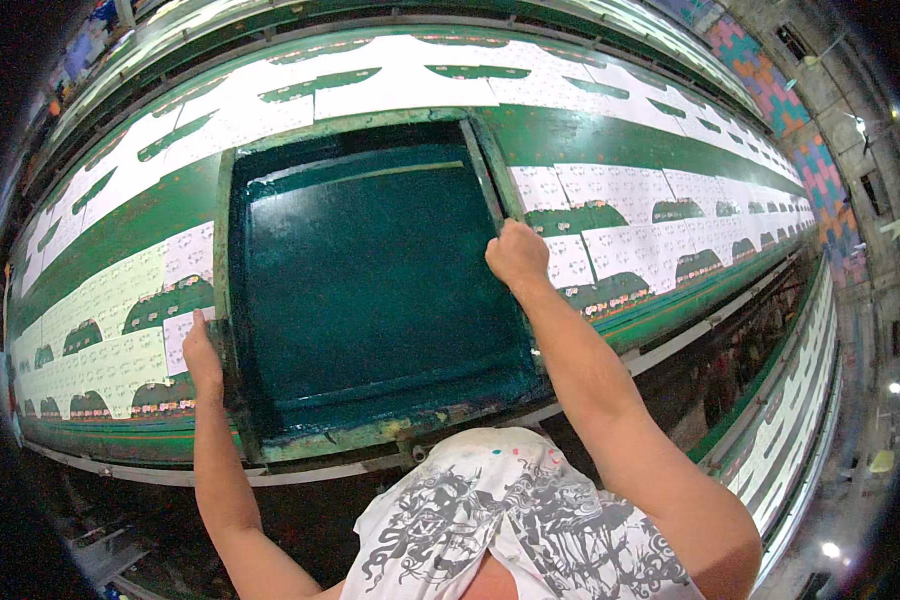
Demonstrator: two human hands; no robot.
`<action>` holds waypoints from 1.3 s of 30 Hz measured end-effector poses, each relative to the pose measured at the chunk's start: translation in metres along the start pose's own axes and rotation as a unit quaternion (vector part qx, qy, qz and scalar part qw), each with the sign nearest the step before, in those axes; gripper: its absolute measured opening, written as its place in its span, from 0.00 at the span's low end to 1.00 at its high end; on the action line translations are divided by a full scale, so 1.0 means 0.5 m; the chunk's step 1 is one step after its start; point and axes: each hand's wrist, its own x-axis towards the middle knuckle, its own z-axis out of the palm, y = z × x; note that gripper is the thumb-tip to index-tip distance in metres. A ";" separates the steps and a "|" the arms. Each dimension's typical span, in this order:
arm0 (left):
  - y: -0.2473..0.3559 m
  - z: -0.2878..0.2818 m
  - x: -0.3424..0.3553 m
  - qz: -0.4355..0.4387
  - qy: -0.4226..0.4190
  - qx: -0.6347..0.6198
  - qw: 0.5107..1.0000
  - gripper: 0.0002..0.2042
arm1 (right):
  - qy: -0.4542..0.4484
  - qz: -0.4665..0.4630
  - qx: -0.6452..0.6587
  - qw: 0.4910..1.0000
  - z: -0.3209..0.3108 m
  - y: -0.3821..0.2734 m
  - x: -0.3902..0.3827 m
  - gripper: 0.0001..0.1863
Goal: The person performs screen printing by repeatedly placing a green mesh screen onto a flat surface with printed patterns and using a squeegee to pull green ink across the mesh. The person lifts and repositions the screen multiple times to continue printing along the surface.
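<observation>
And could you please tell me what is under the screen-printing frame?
Green table and pale printed pieces show beside the screen-printing frame; its dark mesh hides whatever lies directly beneath.

A neighbouring green-edged bench (742,418) with rows of white sheets (802,400) runs along the right, near a strip of pink, teal and orange patches (818,170) and bright lights (830,549).
</observation>
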 end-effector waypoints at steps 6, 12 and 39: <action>0.021 0.001 -0.010 -0.025 -0.014 -0.042 0.999 0.35 | 0.022 -0.079 -0.035 0.996 0.036 -0.032 -0.034 0.12; 0.040 0.011 -0.001 -0.035 -0.023 -0.025 0.999 0.34 | -0.011 -0.164 -0.020 0.986 0.037 -0.050 -0.061 0.14; 0.158 -0.047 -0.058 -0.091 -0.005 -0.260 0.961 0.30 | 0.226 -0.288 0.200 0.909 -0.072 0.130 -0.283 0.30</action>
